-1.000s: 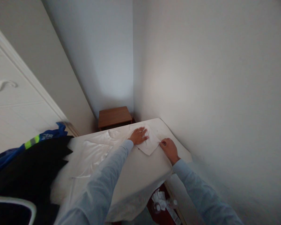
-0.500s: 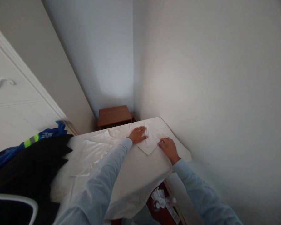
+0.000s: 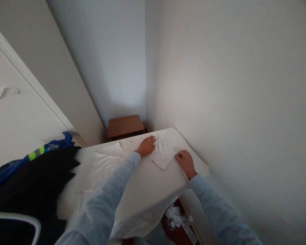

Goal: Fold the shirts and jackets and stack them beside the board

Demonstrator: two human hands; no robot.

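A thin white garment (image 3: 108, 154) lies spread over the white-covered surface (image 3: 142, 190), one flat part of it ending in a pointed corner towards me. My left hand (image 3: 146, 146) rests on this garment with its palm down and fingers stretched out, a ring on one finger. To the right, my right hand (image 3: 185, 160) has thumb and forefinger pinched together at the garment's right edge, gripping the cloth there. Both wrists come out of light blue sleeves.
Black cloth (image 3: 33, 177) and a blue garment with a yellow-green band (image 3: 37, 152) lie at the left. A curved white bar (image 3: 15, 215) is at lower left. Behind stands a brown wooden table (image 3: 124, 126). Crumpled paper (image 3: 173, 214) lies below the surface. A wall (image 3: 232, 85) rises on the right.
My left hand has slid slightly left across the cloth. My right hand's fingers have curled into a pinch and shifted slightly right.
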